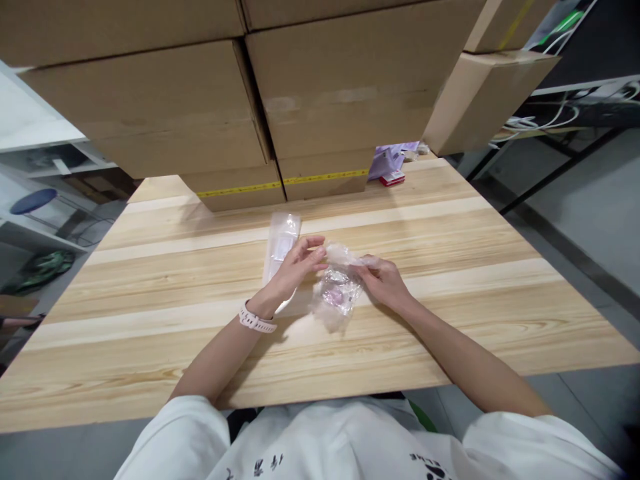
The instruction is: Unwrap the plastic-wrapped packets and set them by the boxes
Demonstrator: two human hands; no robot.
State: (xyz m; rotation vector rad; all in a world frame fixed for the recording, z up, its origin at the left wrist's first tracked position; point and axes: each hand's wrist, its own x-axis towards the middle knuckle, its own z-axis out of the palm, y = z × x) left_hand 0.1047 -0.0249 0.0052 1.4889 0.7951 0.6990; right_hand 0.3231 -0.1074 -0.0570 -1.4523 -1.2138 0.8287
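Observation:
Over the middle of the wooden table, my right hand (383,280) pinches the upper right edge of a clear, crinkled plastic bag (345,275). Something small and pinkish-purple (334,297) shows through the plastic; its kind cannot be made out. My left hand (299,261), with a pale watch band at the wrist, has its fingers stretched towards the bag's upper left edge. Whether those fingertips touch the plastic is unclear. Partly behind the left hand lies a flat, long clear packet (284,243) with a whitish piece inside.
Large cardboard boxes (345,87) are stacked along the table's (480,320) far side, with a yellow tape measure (240,189) running across their lower part. Beside them at the back right lie a purple bag (387,162) and a small red box (392,179). A blue stool (34,201) stands left.

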